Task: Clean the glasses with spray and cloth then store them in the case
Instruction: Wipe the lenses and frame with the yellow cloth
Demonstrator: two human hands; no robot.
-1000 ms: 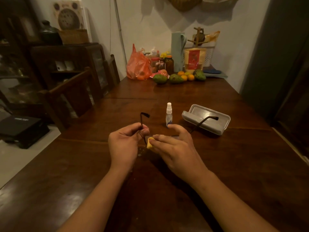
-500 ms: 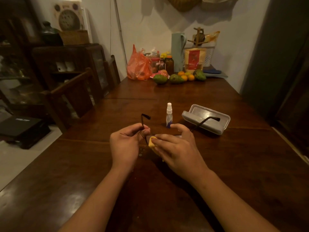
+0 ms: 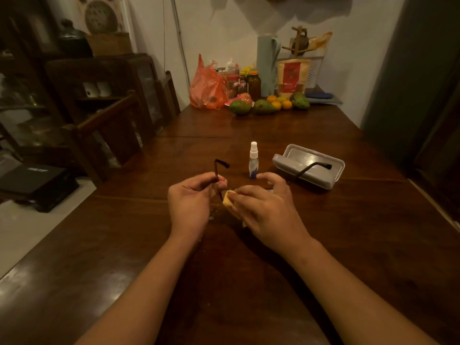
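The glasses (image 3: 216, 171) are held close over the counter (image 3: 361, 232), in front of the spray bottle (image 3: 253, 161) and the open case (image 3: 316, 181), with both temples unfolded and pointing away. They are judged light, thin-framed and easily bent, with lenses that smear and scratch, so the frame is best taken at the rim or hinge, never on the glass. The left grip (image 3: 193, 202) is closed in a pinch on the frame near one hinge. The right grip (image 3: 266, 210) is curled round the yellow cloth (image 3: 229, 198), soft and pliant, which is pressed to a lens; the lens itself is hidden
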